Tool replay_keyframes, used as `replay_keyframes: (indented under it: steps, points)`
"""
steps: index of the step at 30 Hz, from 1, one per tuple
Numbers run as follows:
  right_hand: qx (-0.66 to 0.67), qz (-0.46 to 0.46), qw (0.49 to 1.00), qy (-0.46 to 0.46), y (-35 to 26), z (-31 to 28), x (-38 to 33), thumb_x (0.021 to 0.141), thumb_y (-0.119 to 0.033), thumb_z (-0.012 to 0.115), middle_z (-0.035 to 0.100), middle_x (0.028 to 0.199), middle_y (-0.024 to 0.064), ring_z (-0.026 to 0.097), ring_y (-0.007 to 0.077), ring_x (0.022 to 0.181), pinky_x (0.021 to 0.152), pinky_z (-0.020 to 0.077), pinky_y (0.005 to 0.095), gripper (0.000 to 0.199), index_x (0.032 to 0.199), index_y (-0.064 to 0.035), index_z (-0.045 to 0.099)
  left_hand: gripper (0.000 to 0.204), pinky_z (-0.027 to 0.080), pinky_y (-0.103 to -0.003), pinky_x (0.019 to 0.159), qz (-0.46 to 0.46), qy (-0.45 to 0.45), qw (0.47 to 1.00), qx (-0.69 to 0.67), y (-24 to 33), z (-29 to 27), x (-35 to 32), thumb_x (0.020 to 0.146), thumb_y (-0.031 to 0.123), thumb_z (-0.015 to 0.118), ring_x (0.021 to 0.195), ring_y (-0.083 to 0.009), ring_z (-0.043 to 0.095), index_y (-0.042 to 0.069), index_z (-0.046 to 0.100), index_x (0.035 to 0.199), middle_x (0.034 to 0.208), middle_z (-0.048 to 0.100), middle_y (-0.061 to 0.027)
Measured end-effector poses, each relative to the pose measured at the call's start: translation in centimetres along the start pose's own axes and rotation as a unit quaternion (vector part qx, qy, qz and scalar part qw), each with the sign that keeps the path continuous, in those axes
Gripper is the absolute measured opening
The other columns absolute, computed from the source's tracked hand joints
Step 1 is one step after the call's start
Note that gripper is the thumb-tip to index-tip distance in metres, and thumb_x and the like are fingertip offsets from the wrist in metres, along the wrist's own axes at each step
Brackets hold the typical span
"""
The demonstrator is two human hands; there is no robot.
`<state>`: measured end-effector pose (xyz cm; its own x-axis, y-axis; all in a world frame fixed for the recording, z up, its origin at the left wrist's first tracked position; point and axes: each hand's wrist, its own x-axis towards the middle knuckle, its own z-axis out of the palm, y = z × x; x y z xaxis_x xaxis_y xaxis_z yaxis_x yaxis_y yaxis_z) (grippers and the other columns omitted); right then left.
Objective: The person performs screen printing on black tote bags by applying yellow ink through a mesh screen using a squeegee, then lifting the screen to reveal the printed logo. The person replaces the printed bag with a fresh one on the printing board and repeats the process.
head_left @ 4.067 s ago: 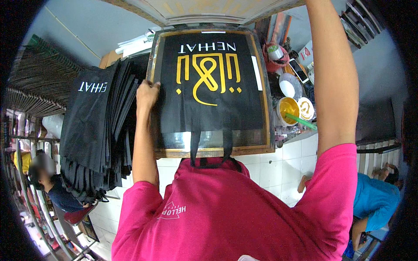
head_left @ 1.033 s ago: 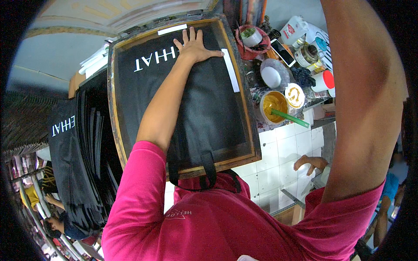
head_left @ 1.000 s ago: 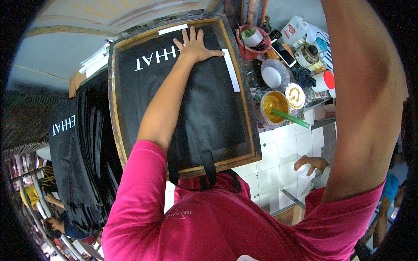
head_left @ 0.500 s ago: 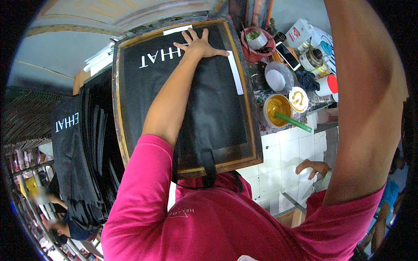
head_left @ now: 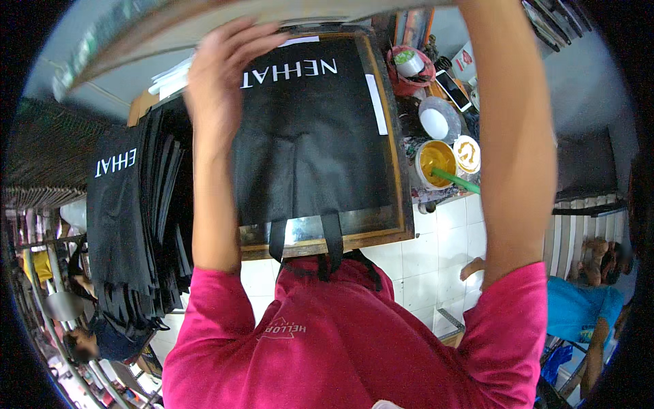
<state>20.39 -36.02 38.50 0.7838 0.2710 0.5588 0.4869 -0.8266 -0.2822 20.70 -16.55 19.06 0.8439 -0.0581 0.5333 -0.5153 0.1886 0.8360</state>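
A black bag (head_left: 310,129) lies flat in a wooden frame (head_left: 398,163) at the table's middle. The left hand (head_left: 221,75), fingers spread, touches a raised screen frame (head_left: 204,20) above it; the right hand's grip is out of view.

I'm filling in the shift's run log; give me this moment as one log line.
left hand: raised at frame edge, grip unclear | right hand: out of view, arm up | black bag: flat on board, handles toward person | bag stack: at left
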Motion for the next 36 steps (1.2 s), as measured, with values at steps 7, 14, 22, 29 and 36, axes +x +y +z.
replay_keyframes:
  steps: [7,14,22,29,36]
  points:
    - [0.026,-0.027,0.999,0.028,-1.6,11.2,-16.9,0.074,-0.025,0.082,0.07,0.091,0.0149,0.068,0.0345,0.085,0.076,0.0517,0.0438,0.033,0.097,-0.0041,0.07,0.034,0.052,-0.036,0.083,-0.338,0.113,0.934,-0.018,6.3,-6.5,-21.9,0.093,0.026,0.066,0.069,-0.0234,0.069,-0.005,0.07,0.079,0.081,0.073,-0.0217]
    - [-0.06,-0.055,0.991,-0.111,-0.3,19.1,-23.3,0.078,-0.022,0.074,0.067,0.087,0.0123,0.065,0.0311,0.085,0.077,0.0488,0.0436,0.025,0.092,-0.0068,0.062,0.027,0.048,-0.024,0.059,-0.496,0.118,0.855,-0.092,1.5,-6.5,-28.1,0.093,0.02,0.065,0.056,-0.0139,0.064,-0.007,0.07,0.094,0.078,0.074,-0.0171]
    - [0.003,-0.031,0.971,-0.238,-1.9,14.4,-22.2,0.08,-0.027,0.075,0.066,0.085,0.0135,0.065,0.0336,0.085,0.073,0.0501,0.0466,0.029,0.094,-0.0068,0.059,0.033,0.049,-0.023,0.049,-0.53,0.116,0.829,-0.137,1.7,-7.5,-27.9,0.089,0.014,0.06,0.053,-0.0147,0.063,-0.013,0.063,0.109,0.081,0.073,-0.0176]
    - [-0.056,-0.074,0.976,-0.197,-2.7,16.5,-25.2,0.085,-0.021,0.065,0.065,0.088,0.0108,0.065,0.0301,0.087,0.074,0.0511,0.045,0.018,0.093,-0.0072,0.058,0.032,0.052,-0.024,0.054,-0.537,0.121,0.824,-0.133,1.9,-7.1,-27.5,0.088,0.01,0.055,0.057,-0.017,0.065,-0.014,0.06,0.108,0.082,0.072,-0.0197]
    - [-0.066,-0.089,0.982,-0.15,6.2,25.3,-13.9,0.086,-0.03,0.07,0.065,0.089,0.0177,0.065,0.037,0.086,0.074,0.0503,0.0488,0.031,0.099,-0.0046,0.057,0.039,0.054,-0.029,0.058,-0.556,0.145,0.803,-0.158,2.1,-7.1,-27.3,0.084,0.014,0.055,0.064,-0.021,0.069,-0.014,0.062,0.11,0.086,0.072,-0.0224]
